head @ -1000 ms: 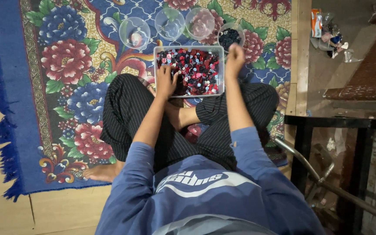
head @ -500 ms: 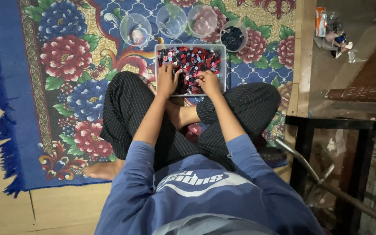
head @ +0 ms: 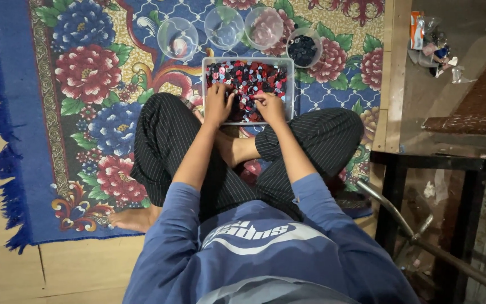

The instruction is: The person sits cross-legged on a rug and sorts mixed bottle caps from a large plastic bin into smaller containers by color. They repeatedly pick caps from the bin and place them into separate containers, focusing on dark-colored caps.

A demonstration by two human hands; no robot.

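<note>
I sit cross-legged on a floral rug with a clear rectangular tray (head: 289, 84) in front of my legs, full of small red, black and white round pieces (head: 248, 76). My left hand (head: 218, 104) rests inside the tray's near left part, fingers spread on the pieces. My right hand (head: 269, 107) is in the near middle of the tray, fingertips pinched among the pieces; whether it holds one is hidden. Beyond the tray stand several clear round bowls: one (head: 178, 38) with a few light pieces, two nearly bare (head: 224, 26) (head: 264, 27), one (head: 303, 48) holding dark pieces.
The blue-bordered floral rug (head: 85, 84) lies on a wooden floor (head: 7, 270). A black metal frame (head: 423, 169) with a metal rod (head: 400, 219) stands at my right. Small packets and wrappers (head: 431, 48) lie on the floor at the far right.
My right hand came back from the dark-piece bowl at the far right and dropped into the tray beside my left hand. My left hand stayed in the tray.
</note>
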